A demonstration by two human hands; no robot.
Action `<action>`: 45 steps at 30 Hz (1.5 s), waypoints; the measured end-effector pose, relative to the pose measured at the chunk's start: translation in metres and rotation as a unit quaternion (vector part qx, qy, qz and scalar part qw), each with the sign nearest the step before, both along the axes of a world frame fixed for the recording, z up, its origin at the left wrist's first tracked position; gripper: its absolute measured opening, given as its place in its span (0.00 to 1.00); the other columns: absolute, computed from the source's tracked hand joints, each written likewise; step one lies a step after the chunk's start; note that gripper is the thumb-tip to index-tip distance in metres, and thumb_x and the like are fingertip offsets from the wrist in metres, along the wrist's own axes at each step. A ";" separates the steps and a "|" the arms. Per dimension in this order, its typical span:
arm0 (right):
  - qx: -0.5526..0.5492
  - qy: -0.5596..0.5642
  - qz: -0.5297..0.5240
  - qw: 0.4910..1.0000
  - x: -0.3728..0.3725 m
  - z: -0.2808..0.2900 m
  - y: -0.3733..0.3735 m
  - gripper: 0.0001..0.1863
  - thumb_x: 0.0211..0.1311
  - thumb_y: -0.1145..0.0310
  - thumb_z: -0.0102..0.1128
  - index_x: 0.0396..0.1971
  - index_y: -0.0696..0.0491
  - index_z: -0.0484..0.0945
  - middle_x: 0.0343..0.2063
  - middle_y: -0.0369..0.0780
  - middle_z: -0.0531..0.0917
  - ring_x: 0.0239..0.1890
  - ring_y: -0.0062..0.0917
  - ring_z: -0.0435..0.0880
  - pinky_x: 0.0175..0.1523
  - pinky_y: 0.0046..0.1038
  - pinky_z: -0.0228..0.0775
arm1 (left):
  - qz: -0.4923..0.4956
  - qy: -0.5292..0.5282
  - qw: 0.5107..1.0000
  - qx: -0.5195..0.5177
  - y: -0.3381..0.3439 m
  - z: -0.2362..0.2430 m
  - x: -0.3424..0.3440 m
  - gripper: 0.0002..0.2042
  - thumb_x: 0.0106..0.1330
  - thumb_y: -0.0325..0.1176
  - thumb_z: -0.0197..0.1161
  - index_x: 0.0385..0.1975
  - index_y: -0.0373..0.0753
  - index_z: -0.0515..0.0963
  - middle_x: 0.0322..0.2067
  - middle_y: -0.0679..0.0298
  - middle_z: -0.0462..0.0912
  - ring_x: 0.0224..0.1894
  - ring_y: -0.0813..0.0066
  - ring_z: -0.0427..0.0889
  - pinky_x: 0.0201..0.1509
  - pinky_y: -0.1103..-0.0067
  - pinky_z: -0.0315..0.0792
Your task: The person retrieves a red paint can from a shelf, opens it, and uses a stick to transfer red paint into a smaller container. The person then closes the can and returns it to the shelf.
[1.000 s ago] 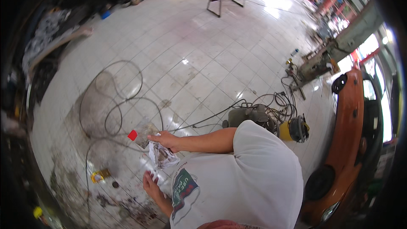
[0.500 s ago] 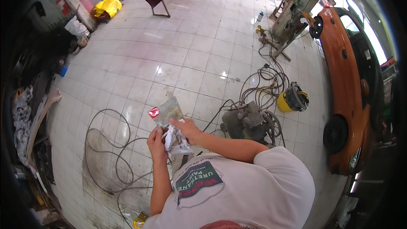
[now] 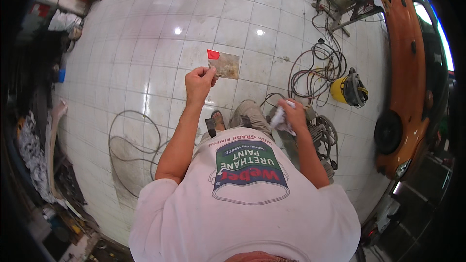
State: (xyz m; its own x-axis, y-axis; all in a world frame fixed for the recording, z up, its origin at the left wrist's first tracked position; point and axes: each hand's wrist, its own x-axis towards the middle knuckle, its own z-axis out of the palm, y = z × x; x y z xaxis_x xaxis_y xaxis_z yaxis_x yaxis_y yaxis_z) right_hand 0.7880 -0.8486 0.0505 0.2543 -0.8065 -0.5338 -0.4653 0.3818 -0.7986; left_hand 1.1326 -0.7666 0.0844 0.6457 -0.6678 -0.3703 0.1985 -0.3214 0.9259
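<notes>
My left hand point(image 3: 200, 85) is raised in front of me, pinching a thin flat sheet point(image 3: 225, 65) by its near left corner. The sheet is roughly rectangular, greyish and stained brown, with a red patch at its far left corner; its material is unclear. Off to the right, my right hand point(image 3: 294, 115) is closed around a crumpled white cloth point(image 3: 280, 119). The cloth hangs from the fingers beside my leg, apart from the sheet.
A machine with a wheel point(image 3: 324, 138) stands under my right forearm. Beyond it lie tangled hoses point(image 3: 310, 75) and a yellow bucket point(image 3: 340, 90). An orange car point(image 3: 407, 63) is at the right. Another hose point(image 3: 134, 111) loops across the tiled floor at left.
My hands have moved apart: the left carries the sheet forward, the right has drawn the cloth away to the right. The view has tilted down toward my body.
</notes>
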 end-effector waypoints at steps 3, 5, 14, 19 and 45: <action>0.076 -0.029 -0.152 0.985 -0.039 -0.033 -0.034 0.17 0.65 0.57 0.70 0.35 0.59 0.87 0.27 0.32 0.83 0.28 0.17 0.78 0.34 0.25 0.70 | -0.027 0.045 0.998 0.036 -0.072 -0.017 0.032 0.08 0.66 0.32 0.70 0.30 0.32 0.83 0.24 0.61 0.86 0.23 0.77 0.82 0.30 0.79 0.78; 0.120 -0.052 -0.221 0.967 -0.047 -0.053 -0.063 0.16 0.65 0.57 0.71 0.35 0.58 0.87 0.27 0.32 0.83 0.28 0.18 0.77 0.34 0.26 0.70 | -0.040 0.082 0.995 0.048 -0.127 -0.035 0.051 0.08 0.66 0.32 0.69 0.29 0.33 0.82 0.24 0.61 0.86 0.22 0.75 0.82 0.31 0.78 0.78; 0.004 -0.012 -0.026 1.000 0.063 -0.033 -0.340 0.20 0.69 0.54 0.66 0.38 0.59 0.86 0.27 0.41 0.88 0.28 0.22 0.84 0.36 0.27 0.76 | -0.017 0.107 0.994 -0.003 -0.373 -0.062 0.105 0.07 0.69 0.33 0.68 0.33 0.35 0.83 0.26 0.63 0.86 0.26 0.76 0.83 0.31 0.78 0.79; -0.468 -0.131 0.189 0.853 0.171 0.136 -0.526 0.09 0.64 0.68 0.68 0.43 0.51 0.86 0.32 0.39 0.88 0.30 0.31 0.86 0.37 0.30 0.77 | -0.003 0.076 0.996 -0.046 -0.509 -0.057 0.150 0.07 0.70 0.34 0.69 0.35 0.37 0.83 0.27 0.63 0.86 0.26 0.78 0.83 0.31 0.80 0.79; -0.242 -0.048 -0.044 0.968 0.257 0.066 -1.352 0.09 0.63 0.67 0.72 0.34 0.58 0.88 0.22 0.42 0.86 0.23 0.30 0.85 0.32 0.29 0.75 | -0.210 -0.354 0.908 -0.071 -1.456 -0.033 0.316 0.13 0.64 0.34 0.66 0.24 0.30 0.81 0.16 0.60 0.80 0.21 0.75 0.80 0.28 0.72 0.71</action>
State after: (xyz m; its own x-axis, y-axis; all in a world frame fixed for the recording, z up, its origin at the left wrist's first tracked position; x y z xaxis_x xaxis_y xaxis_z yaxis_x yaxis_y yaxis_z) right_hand 1.0454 -2.2003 0.1163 0.2029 -0.9770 -0.0661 -0.3620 -0.0122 -0.9321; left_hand 1.4489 -2.2225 0.0511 0.3650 -0.9192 0.1477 -0.5758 -0.0982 0.8117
